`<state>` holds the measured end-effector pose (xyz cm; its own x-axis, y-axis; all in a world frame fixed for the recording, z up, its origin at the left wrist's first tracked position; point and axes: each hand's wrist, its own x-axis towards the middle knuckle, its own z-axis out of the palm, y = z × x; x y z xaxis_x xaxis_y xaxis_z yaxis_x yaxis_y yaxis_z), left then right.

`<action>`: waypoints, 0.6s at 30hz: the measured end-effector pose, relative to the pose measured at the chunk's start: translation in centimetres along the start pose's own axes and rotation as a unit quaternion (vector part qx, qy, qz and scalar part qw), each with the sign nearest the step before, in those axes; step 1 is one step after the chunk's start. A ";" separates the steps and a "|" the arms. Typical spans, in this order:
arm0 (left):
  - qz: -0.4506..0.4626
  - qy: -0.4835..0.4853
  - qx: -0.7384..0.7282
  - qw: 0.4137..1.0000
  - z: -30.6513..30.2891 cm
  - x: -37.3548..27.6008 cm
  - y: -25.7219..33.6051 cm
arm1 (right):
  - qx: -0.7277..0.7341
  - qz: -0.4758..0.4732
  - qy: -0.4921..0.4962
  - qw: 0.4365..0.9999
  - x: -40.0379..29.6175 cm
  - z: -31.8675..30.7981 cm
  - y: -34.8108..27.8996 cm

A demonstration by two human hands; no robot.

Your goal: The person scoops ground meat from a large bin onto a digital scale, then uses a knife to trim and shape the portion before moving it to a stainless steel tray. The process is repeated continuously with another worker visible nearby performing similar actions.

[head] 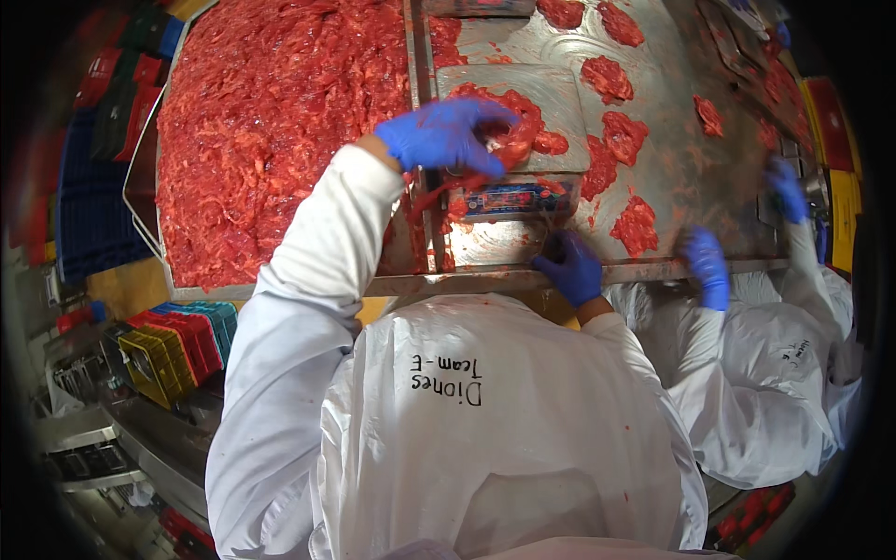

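Observation:
My left hand, in a blue glove, reaches over the steel pan of a weighing scale. Its thumb and fingers curve around some raw red meat lying on that pan. A strip of meat trails below the wrist. The scale's display panel faces me, smeared with meat bits. My right hand, also gloved in blue, is at the front edge of the steel table, below the scale. Its fingers are bent and partly in shadow; whether they hold anything cannot be made out.
A deep heap of cut meat fills the large tray on the left. Several meat portions lie right of the scale. A co-worker's gloved hands move close on my right. Stacked plastic crates stand at left.

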<state>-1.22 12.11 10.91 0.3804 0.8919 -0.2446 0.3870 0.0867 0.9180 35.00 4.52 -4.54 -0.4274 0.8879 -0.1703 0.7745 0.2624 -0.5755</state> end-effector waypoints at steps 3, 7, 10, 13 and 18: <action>-0.043 0.236 0.087 0.967 -2.6 3.2 -7.7 | 0.046 0.018 0.013 0.999 0.1 0.2 0.3; -0.111 0.270 0.128 0.948 2.0 1.0 -14.4 | 0.073 0.013 0.005 0.997 0.2 1.1 1.4; 0.013 0.157 0.259 0.953 4.6 -5.4 -14.1 | 0.074 0.008 0.022 0.997 -0.5 0.9 0.4; -0.189 0.044 0.071 0.979 3.1 -12.1 -14.5 | 0.096 0.018 0.030 0.995 -1.2 1.2 1.2; -0.147 0.311 0.268 0.900 1.4 -14.6 -16.4 | 0.070 -0.019 -0.001 0.997 0.7 -3.4 -0.5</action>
<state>-11.92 -3.01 -1.00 -0.2840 0.9558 -0.0758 0.8076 0.2811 0.5185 35.91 6.35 -1.62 -0.4566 0.8773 -0.1478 0.6850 0.2408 -0.6876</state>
